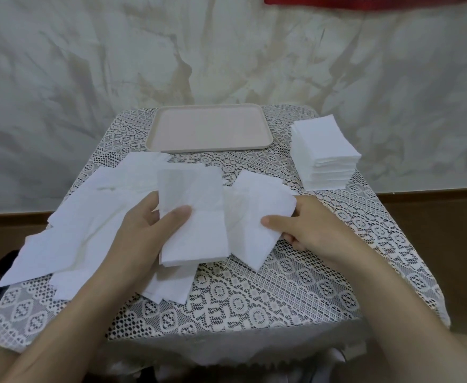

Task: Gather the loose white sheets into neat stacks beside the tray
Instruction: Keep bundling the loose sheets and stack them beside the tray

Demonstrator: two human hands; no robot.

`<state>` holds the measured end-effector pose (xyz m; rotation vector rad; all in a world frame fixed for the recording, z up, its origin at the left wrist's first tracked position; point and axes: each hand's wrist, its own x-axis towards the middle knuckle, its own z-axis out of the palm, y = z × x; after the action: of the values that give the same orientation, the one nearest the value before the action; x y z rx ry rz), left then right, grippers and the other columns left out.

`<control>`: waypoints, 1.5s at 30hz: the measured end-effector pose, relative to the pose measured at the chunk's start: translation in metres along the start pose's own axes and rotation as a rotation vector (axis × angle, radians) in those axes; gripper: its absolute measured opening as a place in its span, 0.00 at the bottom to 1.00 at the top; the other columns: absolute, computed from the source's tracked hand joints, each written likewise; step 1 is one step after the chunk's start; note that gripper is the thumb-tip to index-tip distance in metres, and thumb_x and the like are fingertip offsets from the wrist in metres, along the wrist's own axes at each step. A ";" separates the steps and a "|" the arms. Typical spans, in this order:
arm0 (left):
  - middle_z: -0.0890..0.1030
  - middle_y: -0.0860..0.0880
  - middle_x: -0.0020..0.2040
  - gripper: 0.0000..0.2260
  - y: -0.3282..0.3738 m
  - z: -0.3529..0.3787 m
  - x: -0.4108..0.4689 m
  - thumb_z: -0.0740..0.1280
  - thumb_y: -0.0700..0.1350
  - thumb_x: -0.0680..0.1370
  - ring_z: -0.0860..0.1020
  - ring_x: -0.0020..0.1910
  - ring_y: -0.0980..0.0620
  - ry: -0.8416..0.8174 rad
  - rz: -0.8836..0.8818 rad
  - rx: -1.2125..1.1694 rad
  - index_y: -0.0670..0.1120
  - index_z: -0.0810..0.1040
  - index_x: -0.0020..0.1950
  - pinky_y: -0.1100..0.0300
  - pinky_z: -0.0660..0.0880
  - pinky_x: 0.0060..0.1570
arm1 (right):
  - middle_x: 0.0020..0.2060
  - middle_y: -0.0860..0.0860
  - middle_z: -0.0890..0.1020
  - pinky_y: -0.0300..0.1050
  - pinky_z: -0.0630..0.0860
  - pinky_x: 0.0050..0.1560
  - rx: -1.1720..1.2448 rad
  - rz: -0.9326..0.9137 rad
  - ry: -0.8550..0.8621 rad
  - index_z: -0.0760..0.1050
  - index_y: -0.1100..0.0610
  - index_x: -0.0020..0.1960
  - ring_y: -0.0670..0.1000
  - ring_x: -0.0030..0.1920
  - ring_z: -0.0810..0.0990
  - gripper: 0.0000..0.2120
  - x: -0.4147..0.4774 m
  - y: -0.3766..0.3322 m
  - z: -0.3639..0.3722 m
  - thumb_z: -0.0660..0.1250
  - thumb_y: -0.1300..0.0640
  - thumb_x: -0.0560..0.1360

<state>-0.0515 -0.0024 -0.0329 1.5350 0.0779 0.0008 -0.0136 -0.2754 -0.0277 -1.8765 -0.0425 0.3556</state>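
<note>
two bare hands work over a counter [254, 294] covered with a white lace cloth. the left hand [143, 230] grips a small bundle [196, 230] of squared-up white sheets. its thumb is pressed on the front face and the other fingers [150, 201] are wrapped behind. the bundle is tipped up toward the camera, and its lower edge hangs over another sheet lying on the cloth.

the right hand [307, 228] pinches the near edge of a single sheet [251, 230] just beside the bundle, thumb on top and the remaining fingers curled under the paper. that sheet overlaps one or two more behind it.

many loose sheets [88, 217] lie scattered and overlapping across the left half of the counter, a few reaching past its left edge. a pale pink tray [154, 134] sits at the far middle of the counter. to its right, near but apart from it, stands a tall neat stack [323, 150] of white sheets close to the far right corner. a mottled grey wall [88, 64] rises behind, with a red strip [365, 2] at the top.
</note>
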 end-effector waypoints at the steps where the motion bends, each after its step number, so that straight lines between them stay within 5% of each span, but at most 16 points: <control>1: 0.88 0.44 0.53 0.20 0.000 0.000 0.000 0.74 0.51 0.73 0.87 0.48 0.43 0.003 0.002 0.002 0.51 0.82 0.65 0.47 0.82 0.44 | 0.23 0.41 0.76 0.33 0.65 0.25 0.012 -0.005 0.030 0.79 0.57 0.48 0.40 0.24 0.71 0.02 -0.001 0.001 -0.001 0.70 0.60 0.79; 4: 0.88 0.45 0.53 0.19 -0.001 -0.001 -0.001 0.73 0.52 0.73 0.87 0.48 0.43 0.009 0.007 0.013 0.52 0.82 0.64 0.47 0.81 0.44 | 0.32 0.41 0.84 0.36 0.75 0.31 0.037 -0.031 0.151 0.80 0.58 0.51 0.40 0.32 0.81 0.05 -0.002 -0.001 -0.008 0.66 0.60 0.83; 7: 0.88 0.44 0.53 0.19 -0.001 -0.001 -0.002 0.76 0.51 0.74 0.87 0.48 0.43 0.011 0.002 0.004 0.51 0.82 0.64 0.48 0.81 0.42 | 0.48 0.57 0.86 0.54 0.79 0.49 -0.154 -0.028 0.210 0.81 0.62 0.53 0.58 0.49 0.85 0.12 0.005 -0.001 -0.011 0.63 0.55 0.84; 11: 0.88 0.44 0.52 0.19 0.001 0.001 -0.002 0.74 0.50 0.74 0.87 0.47 0.44 0.015 -0.008 -0.017 0.50 0.82 0.65 0.50 0.82 0.39 | 0.36 0.57 0.77 0.48 0.66 0.39 -0.387 -0.067 0.187 0.74 0.64 0.46 0.56 0.36 0.75 0.16 0.013 -0.002 -0.003 0.63 0.51 0.84; 14: 0.88 0.44 0.52 0.19 0.000 0.000 -0.002 0.77 0.49 0.74 0.87 0.47 0.44 0.005 -0.009 -0.012 0.50 0.82 0.65 0.51 0.81 0.39 | 0.41 0.50 0.79 0.48 0.68 0.39 -0.519 -0.118 0.195 0.76 0.59 0.49 0.52 0.40 0.77 0.13 0.016 -0.006 0.004 0.66 0.49 0.82; 19: 0.88 0.44 0.53 0.19 -0.002 -0.002 0.000 0.77 0.50 0.74 0.87 0.48 0.42 0.007 -0.013 -0.003 0.51 0.82 0.64 0.49 0.81 0.43 | 0.42 0.52 0.80 0.47 0.68 0.38 -0.599 -0.099 0.179 0.77 0.58 0.48 0.54 0.43 0.79 0.12 0.016 -0.014 0.005 0.69 0.49 0.79; 24: 0.88 0.44 0.53 0.19 -0.001 -0.002 -0.001 0.76 0.51 0.74 0.87 0.49 0.42 0.007 -0.013 0.018 0.51 0.82 0.64 0.46 0.81 0.46 | 0.38 0.51 0.75 0.46 0.63 0.33 -0.731 -0.090 0.188 0.69 0.57 0.41 0.54 0.40 0.74 0.13 0.017 -0.017 0.009 0.66 0.51 0.80; 32: 0.88 0.46 0.48 0.18 0.005 0.004 -0.003 0.72 0.52 0.75 0.87 0.42 0.49 0.025 -0.008 0.064 0.51 0.82 0.64 0.57 0.80 0.34 | 0.42 0.55 0.83 0.54 0.78 0.46 -0.634 -0.089 0.093 0.78 0.58 0.46 0.58 0.44 0.81 0.12 -0.016 0.002 -0.001 0.68 0.49 0.77; 40: 0.89 0.47 0.49 0.15 0.005 0.005 -0.005 0.70 0.48 0.80 0.87 0.42 0.50 0.032 -0.005 0.078 0.50 0.81 0.66 0.60 0.79 0.33 | 0.43 0.55 0.75 0.53 0.69 0.48 -0.627 -0.258 0.125 0.72 0.63 0.48 0.58 0.46 0.74 0.11 -0.009 -0.007 -0.006 0.58 0.58 0.85; 45: 0.88 0.47 0.51 0.19 0.004 0.004 -0.004 0.71 0.52 0.75 0.87 0.44 0.48 0.028 -0.007 0.077 0.50 0.81 0.65 0.57 0.81 0.36 | 0.45 0.49 0.73 0.50 0.67 0.46 -0.763 -0.282 0.027 0.74 0.57 0.51 0.53 0.49 0.73 0.10 0.002 -0.012 0.006 0.65 0.49 0.82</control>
<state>-0.0548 -0.0061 -0.0282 1.6116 0.1067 0.0135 -0.0113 -0.2650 -0.0189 -2.5821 -0.4777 0.1172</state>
